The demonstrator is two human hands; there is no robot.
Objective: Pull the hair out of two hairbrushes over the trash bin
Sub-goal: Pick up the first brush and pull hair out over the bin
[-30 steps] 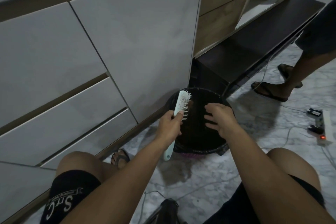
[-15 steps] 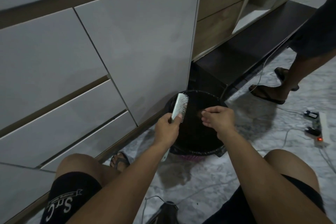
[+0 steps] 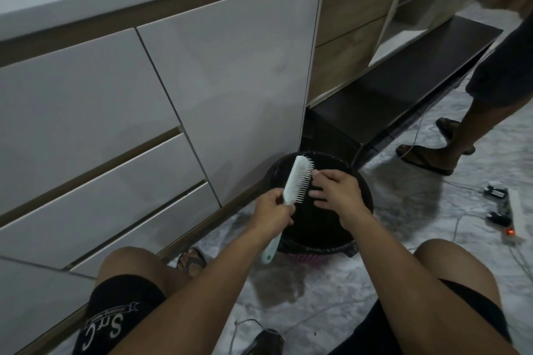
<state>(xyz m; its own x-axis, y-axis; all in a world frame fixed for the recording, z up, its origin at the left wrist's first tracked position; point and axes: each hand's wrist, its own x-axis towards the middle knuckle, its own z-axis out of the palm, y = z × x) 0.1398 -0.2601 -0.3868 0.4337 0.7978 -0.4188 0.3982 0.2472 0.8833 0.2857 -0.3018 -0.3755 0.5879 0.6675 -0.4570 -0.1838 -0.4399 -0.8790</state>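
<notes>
Back from mid-bin, the right hand (image 3: pixel 336 192) fingers open reach the bristles of the white hairbrush (image 3: pixel 297 180), its handle clamped in the left hand (image 3: pixel 272 212) over the trash bin (image 3: pixel 362 196); next, pinch and pull hair.

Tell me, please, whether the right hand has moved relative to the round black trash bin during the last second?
Yes. The right hand has moved left across the round black trash bin, and its fingers now reach the white hairbrush.
</notes>
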